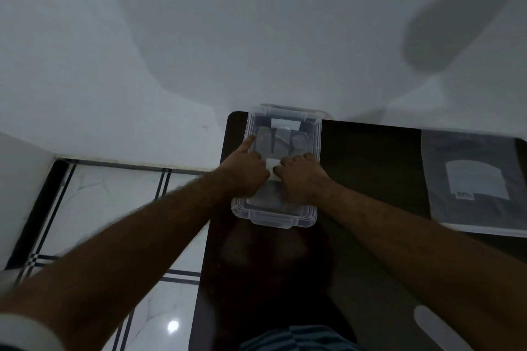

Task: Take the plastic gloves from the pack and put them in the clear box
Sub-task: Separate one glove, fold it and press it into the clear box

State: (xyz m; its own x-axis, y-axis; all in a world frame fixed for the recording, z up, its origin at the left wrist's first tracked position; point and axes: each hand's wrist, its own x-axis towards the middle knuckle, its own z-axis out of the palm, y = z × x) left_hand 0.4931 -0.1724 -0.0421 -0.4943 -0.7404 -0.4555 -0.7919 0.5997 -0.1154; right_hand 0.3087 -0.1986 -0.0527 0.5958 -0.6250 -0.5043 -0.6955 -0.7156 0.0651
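Observation:
The clear box stands on the dark table against the wall. Folded, translucent plastic gloves lie inside it. Both of my hands reach down into the box. My left hand has its fingers curled on the gloves, with its index finger stretched out along the box's left wall. My right hand is curled on the gloves close beside it, and a white folded piece shows between the two hands. The gloves pack, grey with a pale label, lies flat to the right of the box.
The white wall stands directly behind the box and table. To the left, the table's edge drops to a white tiled floor with dark lines. A pale strip lies on the table at the near right.

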